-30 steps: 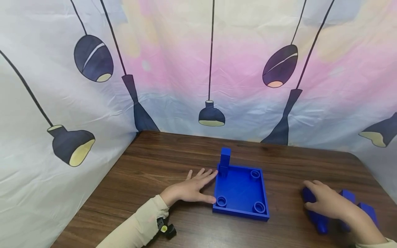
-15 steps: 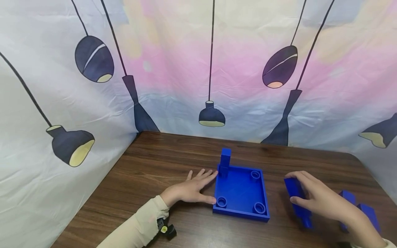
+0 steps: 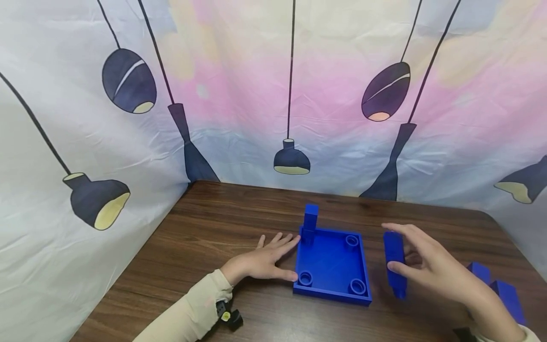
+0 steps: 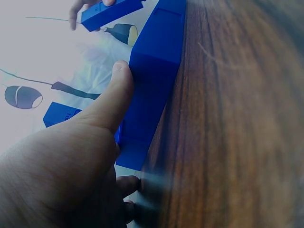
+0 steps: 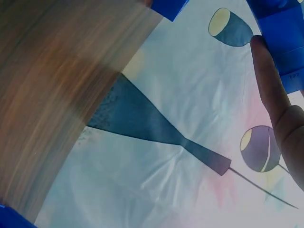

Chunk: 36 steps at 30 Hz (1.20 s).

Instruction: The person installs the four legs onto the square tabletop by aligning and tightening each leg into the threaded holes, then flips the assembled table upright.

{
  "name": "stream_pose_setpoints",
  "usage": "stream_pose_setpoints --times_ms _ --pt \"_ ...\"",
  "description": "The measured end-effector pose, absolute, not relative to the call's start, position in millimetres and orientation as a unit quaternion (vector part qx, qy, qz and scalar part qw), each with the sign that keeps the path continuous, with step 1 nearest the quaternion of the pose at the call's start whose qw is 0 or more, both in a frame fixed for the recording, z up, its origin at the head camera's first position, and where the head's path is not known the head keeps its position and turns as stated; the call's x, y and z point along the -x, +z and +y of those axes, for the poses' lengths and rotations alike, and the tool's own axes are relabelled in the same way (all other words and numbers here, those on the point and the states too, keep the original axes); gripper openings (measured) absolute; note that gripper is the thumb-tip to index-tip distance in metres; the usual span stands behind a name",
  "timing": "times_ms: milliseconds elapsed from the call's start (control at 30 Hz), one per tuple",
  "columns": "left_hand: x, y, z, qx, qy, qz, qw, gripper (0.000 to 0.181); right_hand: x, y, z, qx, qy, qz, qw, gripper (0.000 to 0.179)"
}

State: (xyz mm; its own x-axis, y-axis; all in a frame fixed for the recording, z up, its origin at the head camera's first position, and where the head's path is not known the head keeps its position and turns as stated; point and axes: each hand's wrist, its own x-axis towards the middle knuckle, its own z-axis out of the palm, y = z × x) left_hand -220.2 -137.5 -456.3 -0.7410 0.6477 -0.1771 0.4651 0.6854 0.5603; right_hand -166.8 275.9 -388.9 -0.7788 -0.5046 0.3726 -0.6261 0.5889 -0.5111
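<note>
A square blue tray-like base point(image 3: 333, 263) lies on the table, with round ring sockets in three corners and an upright blue block point(image 3: 310, 219) standing in its far left corner. Along its left side rests my left hand point(image 3: 265, 261), fingers spread and thumb at the edge. In the left wrist view the thumb presses on the base's wall point(image 4: 152, 80). My right hand point(image 3: 440, 270) pinches a long blue block point(image 3: 394, 259) between thumb and fingers, right of the base. That block tilts, its narrow peg end pointing down; the right wrist view shows part of it.
Two more blue blocks lie at the right, one point(image 3: 480, 271) partly behind the right forearm and another point(image 3: 508, 299) beside it. The brown wooden table point(image 3: 239, 204) ends at a cloth backdrop point(image 3: 239, 95) printed with lamps.
My right hand has carried the long blue block leftward from beside the other blocks and turned it more upright. The left hand and the base stay where they were.
</note>
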Motion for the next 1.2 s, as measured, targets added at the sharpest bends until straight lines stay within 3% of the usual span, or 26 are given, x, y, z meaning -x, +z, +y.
stream_pose_setpoints --times_ms 100,200,567,1200 --pt "220.2 -455.9 -137.0 -0.308 0.247 0.9 0.184 0.097 167.2 -387.8 271.4 -0.336 0.317 -0.879 0.117 0.079" --pt "220.4 -455.9 -136.7 -0.307 0.247 0.901 0.183 0.097 168.0 -386.5 266.5 -0.348 0.33 -0.868 0.128 0.073" --pt "220.4 -456.7 -138.1 -0.31 0.252 0.898 0.184 0.097 172.4 -381.5 246.7 -0.314 0.363 -0.874 0.074 0.058" --pt "219.7 -453.9 -138.8 -0.311 0.255 0.897 0.185 0.097 184.0 -376.2 207.4 -0.348 0.379 -0.85 0.108 0.056"
